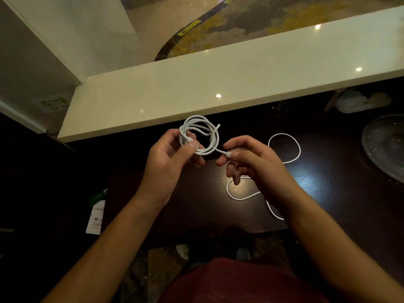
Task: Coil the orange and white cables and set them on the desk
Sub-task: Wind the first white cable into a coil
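Right now the white cable [200, 136] sits as a small bundle of loops held up above the dark desk [196, 186], pinched at its lower edge between the thumb and curled fingers of the left hand [168, 158]. The coil stands roughly upright, its open face turned towards the person, and its free tail runs out to the right, ending in a plug. That plug end is nipped between the thumb and forefinger of the right hand [249, 158], whose other fingers hang loosely curled below. So the two hands are close together, coil on the left, loose end just to its right, with a short stretch of cable between them.

A second pale cable [284, 149] lies uncoiled in slack bends on the desk, beneath and beyond the right hand, which is plainly the nearer one to it. In this dim light I cannot tell its colour for certain.
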Motion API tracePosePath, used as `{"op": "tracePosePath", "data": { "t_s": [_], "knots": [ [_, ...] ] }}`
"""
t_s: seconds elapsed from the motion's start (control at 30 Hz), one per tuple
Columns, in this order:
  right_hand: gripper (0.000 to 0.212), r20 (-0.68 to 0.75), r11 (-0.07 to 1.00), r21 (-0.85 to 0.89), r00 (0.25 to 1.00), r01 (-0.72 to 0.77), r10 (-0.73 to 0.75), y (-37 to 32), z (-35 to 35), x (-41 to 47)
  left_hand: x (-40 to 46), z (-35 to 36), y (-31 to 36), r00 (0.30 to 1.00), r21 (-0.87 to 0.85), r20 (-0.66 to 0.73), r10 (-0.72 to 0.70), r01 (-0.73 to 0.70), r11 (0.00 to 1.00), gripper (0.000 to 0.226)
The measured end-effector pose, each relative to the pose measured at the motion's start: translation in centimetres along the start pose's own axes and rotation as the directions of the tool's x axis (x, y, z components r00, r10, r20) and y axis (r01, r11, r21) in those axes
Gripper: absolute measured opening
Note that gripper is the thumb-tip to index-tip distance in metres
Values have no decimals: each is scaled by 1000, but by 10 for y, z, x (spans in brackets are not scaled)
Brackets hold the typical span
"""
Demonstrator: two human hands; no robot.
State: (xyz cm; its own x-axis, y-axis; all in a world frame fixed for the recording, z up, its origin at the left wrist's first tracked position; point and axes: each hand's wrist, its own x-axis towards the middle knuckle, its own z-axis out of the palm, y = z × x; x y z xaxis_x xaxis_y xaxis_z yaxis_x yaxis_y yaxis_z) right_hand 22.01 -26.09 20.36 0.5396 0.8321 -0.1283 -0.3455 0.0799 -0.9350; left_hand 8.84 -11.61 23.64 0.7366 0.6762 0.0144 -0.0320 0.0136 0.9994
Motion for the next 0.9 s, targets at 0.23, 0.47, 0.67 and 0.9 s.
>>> {"op": "tracePosePath", "data": {
  "t_s": [0.23, 0.47, 0.67, 0.9],
  "knots": [
    [41, 109, 990, 27, 984, 140, -142, -3, -1, -4, -4, 8, 0, 999, 43, 25, 44, -45, 998, 26],
    [25, 156, 923, -213, 944, 320, -291, -1, -3, -4, -2, 8, 3, 999, 112, 39, 37, -41, 993, 25],
    [14, -12, 821, -443, 913, 361, -408, 0, 12, -1, -9, 15, 3, 996, 134, 90, 8, -20, 991, 23],
    [23, -40, 870, -412, 948, 272, -316, 3, 15, 5, -13, 12, 7, 979, 192, 196, 57, -95, 977, 28]
  ]
}}
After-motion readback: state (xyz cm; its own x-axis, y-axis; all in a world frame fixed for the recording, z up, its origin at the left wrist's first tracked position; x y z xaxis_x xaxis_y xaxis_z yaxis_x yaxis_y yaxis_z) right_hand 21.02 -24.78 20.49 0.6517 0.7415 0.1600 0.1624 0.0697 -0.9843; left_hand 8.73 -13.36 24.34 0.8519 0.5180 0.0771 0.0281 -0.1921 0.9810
